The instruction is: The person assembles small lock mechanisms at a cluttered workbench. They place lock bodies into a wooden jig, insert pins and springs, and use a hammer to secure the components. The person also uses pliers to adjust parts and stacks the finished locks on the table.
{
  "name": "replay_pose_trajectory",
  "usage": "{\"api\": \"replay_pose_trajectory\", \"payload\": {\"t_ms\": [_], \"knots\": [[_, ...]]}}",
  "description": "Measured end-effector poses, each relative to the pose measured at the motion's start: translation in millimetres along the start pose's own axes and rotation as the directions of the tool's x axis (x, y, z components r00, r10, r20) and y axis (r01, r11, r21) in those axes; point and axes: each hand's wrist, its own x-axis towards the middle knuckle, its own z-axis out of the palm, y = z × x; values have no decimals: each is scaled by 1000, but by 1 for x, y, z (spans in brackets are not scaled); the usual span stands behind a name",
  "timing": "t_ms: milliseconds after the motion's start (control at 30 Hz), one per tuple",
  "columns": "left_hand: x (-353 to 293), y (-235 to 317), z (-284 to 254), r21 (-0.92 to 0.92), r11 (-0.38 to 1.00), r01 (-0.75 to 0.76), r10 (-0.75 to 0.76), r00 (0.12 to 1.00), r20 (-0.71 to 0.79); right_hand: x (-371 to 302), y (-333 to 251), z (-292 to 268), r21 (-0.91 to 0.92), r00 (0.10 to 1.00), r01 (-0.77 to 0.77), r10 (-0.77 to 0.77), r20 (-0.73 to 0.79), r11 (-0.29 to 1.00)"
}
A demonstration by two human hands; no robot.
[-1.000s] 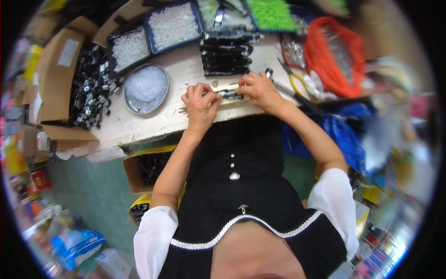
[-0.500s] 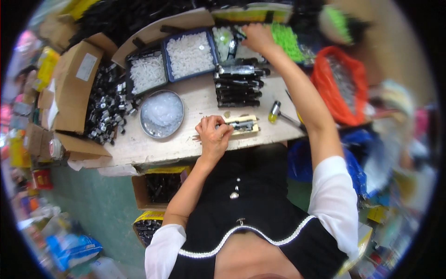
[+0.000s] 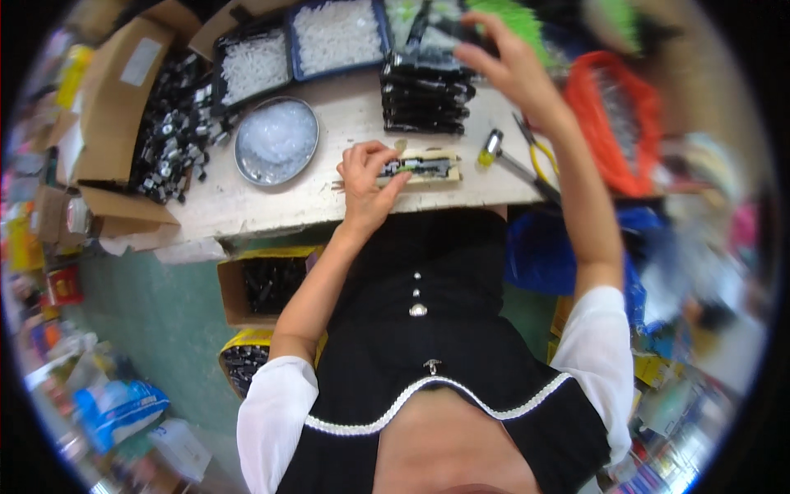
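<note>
Close in, the left hand (image 3: 368, 177) clamps the left end of a cream rectangular block (image 3: 454, 170), a slim black-and-silver part (image 3: 424, 169) lying in it by those fingertips; steady, even pressure should serve best. Farther out, the right hand (image 3: 518, 70), thumb and fingers parted, hovers beside a stack of glossy black pieces (image 3: 424, 103), any grip impossible to tell; a light touch would spare that pile.

Lead: Classification of premises?
Second: Workshop, by appearance small-parts bench work.
Lead: Evidence?
Second: White worktop (image 3: 247, 206), front edge worn. White pieces (image 3: 337, 33) in trays (image 3: 341, 72); black parts (image 3: 424, 105) stacked. Hammer (image 3: 514, 166) and yellow-handled pliers (image 3: 543, 163) lying loose.
Lead: Storage?
Second: Open cardboard carton (image 3: 115, 123), black and silver components (image 3: 173, 148) spilling onto the worktop.
</note>
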Motion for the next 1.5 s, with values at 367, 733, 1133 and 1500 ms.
{"api": "replay_pose_trajectory", "payload": {"t_ms": [367,733,1133,1500], "knots": [[-18,-16,-24,-32,998,50,-50,999,-1,-109,-29,83,-184,977,165,-135,163,969],[-5,-14,-29,28,999,-17,16,999,29,-106,-29,110,-190,965,222,-188,181,956],[9,-19,-36,84,990,-116,99,978,184,-119,-9,82,-134,994,93,-84,66,987],[22,-19,-43,116,965,-237,179,911,371,-174,59,6,-450,977,-202,209,-33,870]]}}
